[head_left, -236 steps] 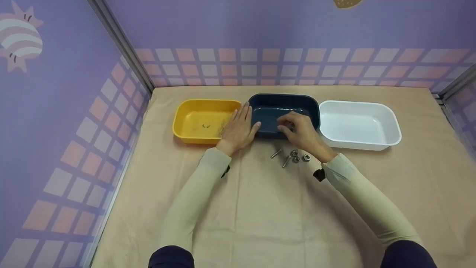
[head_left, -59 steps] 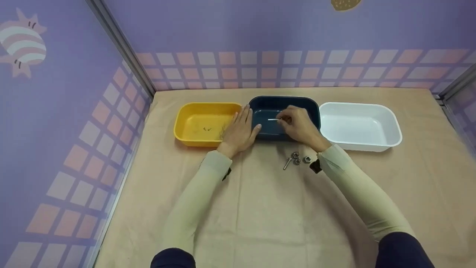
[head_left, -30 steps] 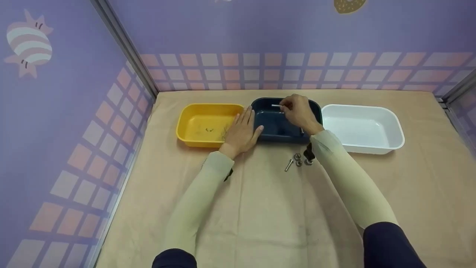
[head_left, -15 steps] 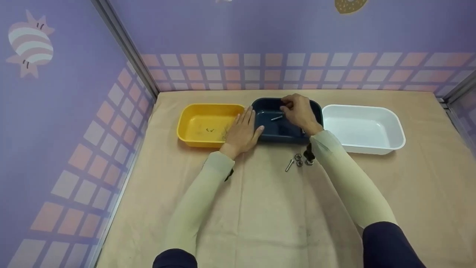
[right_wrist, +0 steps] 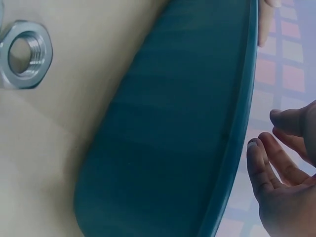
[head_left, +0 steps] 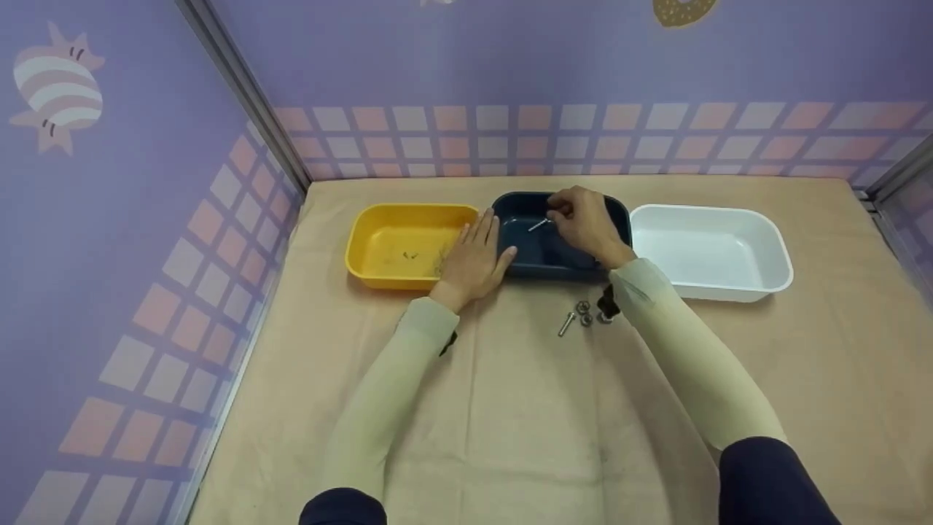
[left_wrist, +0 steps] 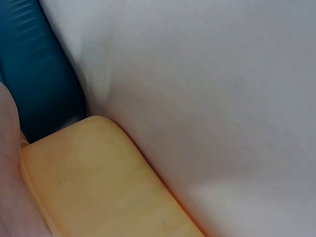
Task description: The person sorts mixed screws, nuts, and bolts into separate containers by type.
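My left hand (head_left: 472, 259) lies flat with straight fingers over the neighbouring rims of the yellow bin (head_left: 393, 282) and the dark blue bin (head_left: 554, 272). My right hand (head_left: 587, 222) is over the right part of the blue bin, past its front wall. In the right wrist view its thumb and fingers are parted, with nothing between them. A silvery bolt (head_left: 539, 224) shows inside the blue bin, just left of those fingertips. On the cloth before that bin lie another bolt (head_left: 566, 324) and several hex nuts (head_left: 586, 319), one partly behind the right wrist's black strap.
A white bin (head_left: 718, 255) adjoins the blue one on the right. Small dark thin pieces (head_left: 410, 256) lie in the yellow bin. A beige cloth (head_left: 525, 408) covers the table, with patterned purple panels (head_left: 408, 58) behind and at the sides.
A bolt has gone from the table into the blue bin: my right hand carried it over and let go. It has since shifted slightly there. My left hand has stayed put.
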{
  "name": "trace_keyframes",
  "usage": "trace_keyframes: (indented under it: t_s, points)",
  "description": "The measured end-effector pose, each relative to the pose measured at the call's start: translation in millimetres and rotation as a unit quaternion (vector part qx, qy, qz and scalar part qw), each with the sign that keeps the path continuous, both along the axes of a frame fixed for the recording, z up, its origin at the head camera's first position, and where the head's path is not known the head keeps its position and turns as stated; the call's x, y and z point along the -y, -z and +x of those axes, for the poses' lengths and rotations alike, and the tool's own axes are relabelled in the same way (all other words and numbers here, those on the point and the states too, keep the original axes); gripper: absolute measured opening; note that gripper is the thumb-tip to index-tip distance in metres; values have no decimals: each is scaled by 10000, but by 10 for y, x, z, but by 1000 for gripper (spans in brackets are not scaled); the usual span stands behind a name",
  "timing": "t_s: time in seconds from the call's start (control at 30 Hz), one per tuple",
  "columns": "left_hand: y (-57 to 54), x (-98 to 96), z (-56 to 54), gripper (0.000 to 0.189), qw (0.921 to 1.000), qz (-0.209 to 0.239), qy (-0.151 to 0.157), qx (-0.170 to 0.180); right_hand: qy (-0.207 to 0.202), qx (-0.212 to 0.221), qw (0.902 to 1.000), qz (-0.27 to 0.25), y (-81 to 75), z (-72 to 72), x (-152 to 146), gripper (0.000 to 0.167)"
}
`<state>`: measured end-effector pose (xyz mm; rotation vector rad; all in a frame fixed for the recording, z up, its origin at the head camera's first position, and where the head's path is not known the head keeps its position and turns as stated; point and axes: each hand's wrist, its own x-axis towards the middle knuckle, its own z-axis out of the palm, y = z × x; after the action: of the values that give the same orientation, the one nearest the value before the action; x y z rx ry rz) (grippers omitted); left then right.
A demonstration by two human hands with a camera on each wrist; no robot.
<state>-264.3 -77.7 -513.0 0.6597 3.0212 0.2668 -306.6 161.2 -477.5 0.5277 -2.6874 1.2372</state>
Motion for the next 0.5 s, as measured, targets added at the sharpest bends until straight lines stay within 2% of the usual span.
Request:
trace_keyframes:
  t_s: [0.2, 0.37, 0.5]
  points:
    - [-5, 2, -4, 77, 10000, 19, -27, -49, -84, -14, 9999, 129, -41, 67, 10, 24]
    - [-27, 4, 25, 76, 9999, 113, 23, -126, -59, -175, 9996, 199, -16, 117, -12, 21]
    - [-4, -4, 28, 76, 9999, 118, 26, -96, -63, -354, 9991, 220, 6, 196, -55, 19]
